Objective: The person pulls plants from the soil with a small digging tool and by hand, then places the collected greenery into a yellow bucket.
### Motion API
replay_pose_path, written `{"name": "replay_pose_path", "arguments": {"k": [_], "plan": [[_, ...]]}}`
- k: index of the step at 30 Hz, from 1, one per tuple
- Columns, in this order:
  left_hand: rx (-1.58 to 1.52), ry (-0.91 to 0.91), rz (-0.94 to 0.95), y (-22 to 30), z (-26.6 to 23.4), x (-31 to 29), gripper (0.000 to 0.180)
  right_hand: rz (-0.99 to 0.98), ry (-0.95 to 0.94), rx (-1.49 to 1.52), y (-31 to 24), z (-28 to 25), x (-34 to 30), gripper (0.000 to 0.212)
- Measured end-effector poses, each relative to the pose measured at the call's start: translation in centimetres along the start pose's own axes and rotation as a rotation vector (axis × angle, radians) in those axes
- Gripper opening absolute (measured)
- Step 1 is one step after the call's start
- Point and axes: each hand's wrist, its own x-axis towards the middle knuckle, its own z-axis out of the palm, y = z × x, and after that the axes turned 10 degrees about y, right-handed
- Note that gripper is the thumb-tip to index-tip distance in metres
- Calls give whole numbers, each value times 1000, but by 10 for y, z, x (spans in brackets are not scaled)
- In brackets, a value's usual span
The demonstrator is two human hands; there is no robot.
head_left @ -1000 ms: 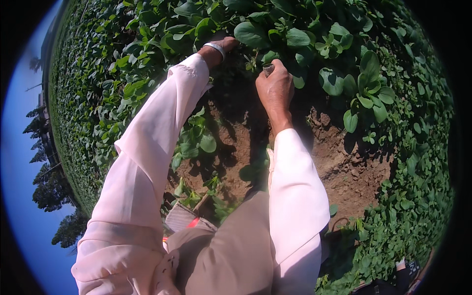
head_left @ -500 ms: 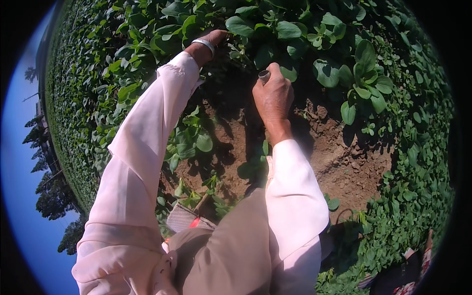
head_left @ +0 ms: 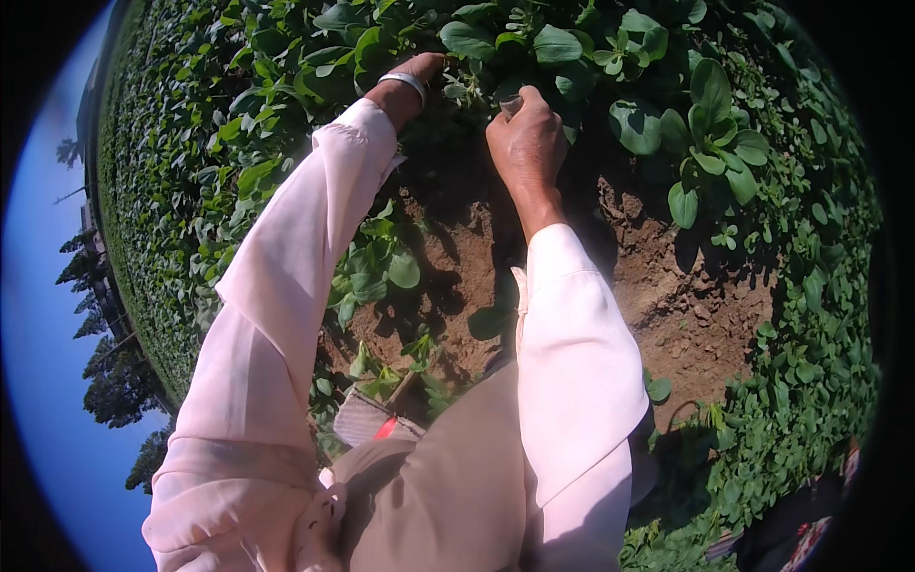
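Observation:
My left hand (head_left: pixel 410 84), with a pale bangle (head_left: pixel 408 82) at the wrist, reaches in among leafy green plants (head_left: pixel 467 40) at the top of the view. Leaves and shadow hide its fingers, so its grip cannot be made out. To its right, my right hand (head_left: pixel 530 141) is closed round a tool handle (head_left: pixel 512 105). Only the round, greyish end of that handle shows above the fist. The tool's working end is out of sight in the dark foliage beyond the hand.
Bare brown soil (head_left: pixel 681 334) lies below and right of my right hand. A leafy plant (head_left: pixel 715 143) stands right of it, a smaller one (head_left: pixel 376 267) below my left hand. Near my knee rests a striped shoe-like thing (head_left: pixel 367 419). Part of another person (head_left: pixel 791 534) shows at lower right.
My right hand has moved farther up and away, toward the plants, still gripping the handle. My left hand has stayed nearly in place among the leaves.

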Motion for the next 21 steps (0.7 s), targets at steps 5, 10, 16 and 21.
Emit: {"name": "replay_pose_path", "arguments": {"k": [5, 10, 16, 21], "plan": [[-220, 12, -85, 12, -19, 1, 16, 16, -49, 13, 7, 0, 24, 12], [-343, 299, -10, 24, -70, -28, 16, -71, -164, 98, 17, -24, -26, 6], [273, 97, 304, 5, -94, 10, 20, -116, -154, 98, 17, -17, -29, 8], [1248, 50, 577, 7, -55, -17, 24, -100, -187, -16, 14, -15, -34, 9]]}}
